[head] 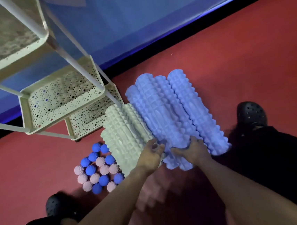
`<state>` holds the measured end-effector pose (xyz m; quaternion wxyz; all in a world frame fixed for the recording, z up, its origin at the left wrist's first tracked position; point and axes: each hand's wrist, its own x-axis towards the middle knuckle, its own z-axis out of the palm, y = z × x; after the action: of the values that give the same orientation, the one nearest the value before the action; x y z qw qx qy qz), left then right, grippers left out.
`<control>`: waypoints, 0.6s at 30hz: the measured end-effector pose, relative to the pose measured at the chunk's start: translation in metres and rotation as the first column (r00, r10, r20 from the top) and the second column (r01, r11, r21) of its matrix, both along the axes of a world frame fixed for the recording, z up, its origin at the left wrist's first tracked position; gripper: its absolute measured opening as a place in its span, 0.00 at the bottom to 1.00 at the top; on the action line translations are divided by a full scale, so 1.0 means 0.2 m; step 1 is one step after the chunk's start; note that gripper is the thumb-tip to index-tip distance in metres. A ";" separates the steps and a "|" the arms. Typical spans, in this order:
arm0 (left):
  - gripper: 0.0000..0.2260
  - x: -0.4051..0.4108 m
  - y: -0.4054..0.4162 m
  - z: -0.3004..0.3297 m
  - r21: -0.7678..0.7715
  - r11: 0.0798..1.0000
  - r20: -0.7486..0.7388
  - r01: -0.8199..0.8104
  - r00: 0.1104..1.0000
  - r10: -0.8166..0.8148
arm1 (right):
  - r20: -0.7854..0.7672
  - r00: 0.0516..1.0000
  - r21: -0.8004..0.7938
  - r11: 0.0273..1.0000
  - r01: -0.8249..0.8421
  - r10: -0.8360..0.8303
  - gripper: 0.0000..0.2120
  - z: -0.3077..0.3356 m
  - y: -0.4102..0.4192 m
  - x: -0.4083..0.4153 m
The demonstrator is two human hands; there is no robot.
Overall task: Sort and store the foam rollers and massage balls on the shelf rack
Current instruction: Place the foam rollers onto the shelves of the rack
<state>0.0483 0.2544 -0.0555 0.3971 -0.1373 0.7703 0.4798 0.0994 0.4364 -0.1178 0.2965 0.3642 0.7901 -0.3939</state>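
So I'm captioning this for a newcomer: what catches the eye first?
The blue rollers lying side by side on the red floor, both hands at their near ends. Left of them sit a white roller and a cluster of spiky balls, under the shelf rack.

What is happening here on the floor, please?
A person bends over textured purple foam rollers lying on the red floor. The right hand grips one roller's near end; the left hand reaches beside it. White ridged foam rollers and spiky pink and blue massage balls lie nearby. The cream perforated shelf rack holds nothing visible.
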 end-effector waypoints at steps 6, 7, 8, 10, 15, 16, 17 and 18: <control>0.19 0.03 0.00 0.03 0.050 0.999 0.035 -0.016 0.999 0.014 | 0.001 0.993 -0.219 0.969 0.115 -0.117 0.37 0.07 0.01 -0.05; 0.18 0.03 -0.01 0.07 0.059 0.998 0.045 -0.026 0.999 0.023 | 0.005 0.988 -0.305 0.941 0.149 -0.155 0.28 0.13 0.01 -0.05; 0.16 0.04 -0.03 0.10 0.065 0.998 0.045 -0.025 0.999 0.022 | 0.023 0.982 -0.385 0.905 0.183 -0.188 0.24 0.18 -0.01 -0.04; 0.11 0.06 -0.07 0.21 0.094 0.994 0.039 -0.053 0.998 0.050 | 0.052 0.961 -0.580 0.775 0.250 -0.271 0.28 0.32 -0.05 -0.02; 0.20 0.11 -0.20 0.56 0.181 0.972 0.088 -0.147 0.987 0.133 | 0.091 0.817 -0.843 0.393 0.368 -0.570 0.12 0.66 -0.30 0.03; 0.21 0.13 -0.24 0.62 0.211 0.963 0.080 -0.167 0.985 0.154 | 0.075 0.808 -0.844 0.394 0.363 -0.584 0.11 0.73 -0.36 0.04; 0.21 0.15 -0.27 0.69 0.253 0.945 0.081 -0.206 0.978 0.192 | 0.050 0.824 -0.858 0.398 0.325 -0.565 0.13 0.80 -0.42 0.05; 0.22 0.16 -0.31 0.77 0.284 0.929 0.074 -0.238 0.971 0.226 | 0.027 0.837 -0.878 0.387 0.281 -0.546 0.16 0.86 -0.47 0.06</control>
<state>0.0810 0.1931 0.0977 0.3687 -0.1772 0.6615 0.6286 0.1119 0.3417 0.0550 0.2180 0.2988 0.4034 -0.8369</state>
